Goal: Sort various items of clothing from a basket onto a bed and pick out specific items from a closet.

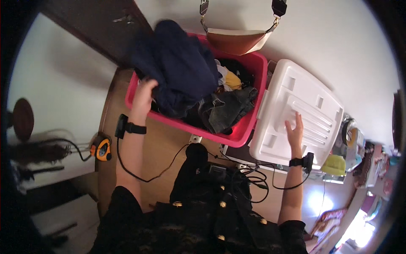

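A pink plastic storage bin (pixel 187 128) full of clothes stands in front of me. Over its left part lies a bunched navy blue garment (pixel 182 66), and my left hand (pixel 146 92) is at its lower left edge; the hand is blurred and its fingertips are partly hidden, so I cannot tell its grip. Dark grey denim (pixel 226 108) and a yellow and white cloth (pixel 231 79) lie in the bin's right half. My right hand (pixel 295 130), fingers apart and holding nothing, is over the white plastic lid (pixel 279 95), which leans beside the bin's right side.
A brown and cream handbag (pixel 236 41) hangs over the bin's back edge. Black cables (pixel 258 181) run from my wristbands past my waist. At the left are an orange and black tape measure (pixel 101 147) and a dark door (pixel 104 25). A yellow-green cap (pixel 333 165) sits at the right.
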### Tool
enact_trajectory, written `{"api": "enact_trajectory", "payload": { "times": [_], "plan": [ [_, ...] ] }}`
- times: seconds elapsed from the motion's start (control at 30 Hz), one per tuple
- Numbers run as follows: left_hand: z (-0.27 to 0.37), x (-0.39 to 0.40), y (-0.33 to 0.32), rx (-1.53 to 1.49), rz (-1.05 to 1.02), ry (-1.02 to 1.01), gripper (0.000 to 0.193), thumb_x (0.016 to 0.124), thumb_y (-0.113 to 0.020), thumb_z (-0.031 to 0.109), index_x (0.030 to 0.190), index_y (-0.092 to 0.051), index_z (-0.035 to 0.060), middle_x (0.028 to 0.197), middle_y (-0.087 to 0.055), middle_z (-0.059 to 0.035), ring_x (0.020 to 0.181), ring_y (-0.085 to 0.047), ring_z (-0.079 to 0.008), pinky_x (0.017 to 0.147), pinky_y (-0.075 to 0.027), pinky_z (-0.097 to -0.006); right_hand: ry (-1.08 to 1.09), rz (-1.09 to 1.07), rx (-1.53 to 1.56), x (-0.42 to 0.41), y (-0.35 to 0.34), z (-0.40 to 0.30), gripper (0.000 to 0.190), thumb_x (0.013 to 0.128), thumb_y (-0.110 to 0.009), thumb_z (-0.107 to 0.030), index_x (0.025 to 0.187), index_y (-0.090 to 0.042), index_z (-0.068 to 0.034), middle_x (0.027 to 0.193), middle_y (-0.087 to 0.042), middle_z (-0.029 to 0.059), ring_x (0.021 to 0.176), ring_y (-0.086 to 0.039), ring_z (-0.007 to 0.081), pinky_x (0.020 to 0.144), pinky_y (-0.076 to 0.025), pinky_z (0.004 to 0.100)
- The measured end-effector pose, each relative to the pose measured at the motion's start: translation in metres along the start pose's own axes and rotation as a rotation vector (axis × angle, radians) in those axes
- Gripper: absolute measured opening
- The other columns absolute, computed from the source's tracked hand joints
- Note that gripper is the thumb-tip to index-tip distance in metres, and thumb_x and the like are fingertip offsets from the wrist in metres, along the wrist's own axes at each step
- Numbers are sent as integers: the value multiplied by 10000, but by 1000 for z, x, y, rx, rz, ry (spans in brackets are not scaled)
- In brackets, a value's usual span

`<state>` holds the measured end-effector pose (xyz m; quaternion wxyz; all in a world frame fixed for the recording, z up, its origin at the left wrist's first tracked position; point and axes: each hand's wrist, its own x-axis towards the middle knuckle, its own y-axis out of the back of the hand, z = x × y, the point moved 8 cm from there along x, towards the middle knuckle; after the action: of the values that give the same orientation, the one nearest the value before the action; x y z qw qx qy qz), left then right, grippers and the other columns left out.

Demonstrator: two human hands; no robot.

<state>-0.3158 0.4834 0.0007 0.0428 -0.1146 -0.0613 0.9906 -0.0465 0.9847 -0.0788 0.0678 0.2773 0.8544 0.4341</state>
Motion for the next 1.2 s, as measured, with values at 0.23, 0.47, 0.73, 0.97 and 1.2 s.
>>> {"api": "enact_trajectory", "payload": {
  "times": [0.23,0.47,0.73,0.97,1.2],
  "plan": [
    [-53,72,44,341,-88,-54,630,662,-548,12,1251,-326,-16,1185,-475,-129,1065,-487,-229,909,-370,-309,-182,94,-198,-1,-41,-55,703,769,-614,-351,1311,-303,-29,1318,-256,314,1243,-211,441,1015,-210,456],
    [-8,94,90,565,188,-210,514,731,-598,57,1205,-413,-12,1218,-447,-141,1122,-439,-238,932,-355,-334,-393,275,-205,-2,-44,-56,992,661,-679,-467,1340,-153,28,1326,-149,365,1251,-165,458,1018,-198,466],
    [6,89,102,528,245,-147,523,758,-557,39,1246,-373,1,1281,-391,-158,1190,-371,-261,975,-309,-348,-430,280,-148,-15,-52,-55,972,674,-674,-437,1343,-139,21,1329,-135,365,1249,-174,456,1016,-213,456],
    [-13,127,184,1208,429,-150,632,719,-611,206,1260,-363,-7,1280,-382,-218,1190,-350,-356,984,-295,-385,-414,292,-159,-29,-60,-70,929,692,-670,-387,1344,-142,12,1329,-157,354,1239,-197,457,1014,-218,460],
    [-43,138,128,1141,8,134,640,666,-662,252,1203,-446,-21,1198,-483,-221,1103,-472,-331,914,-368,-353,-542,419,-301,-6,-50,-88,962,677,-669,-397,1338,-121,35,1335,-168,339,1251,-192,439,1015,-220,462]
  ]
}}
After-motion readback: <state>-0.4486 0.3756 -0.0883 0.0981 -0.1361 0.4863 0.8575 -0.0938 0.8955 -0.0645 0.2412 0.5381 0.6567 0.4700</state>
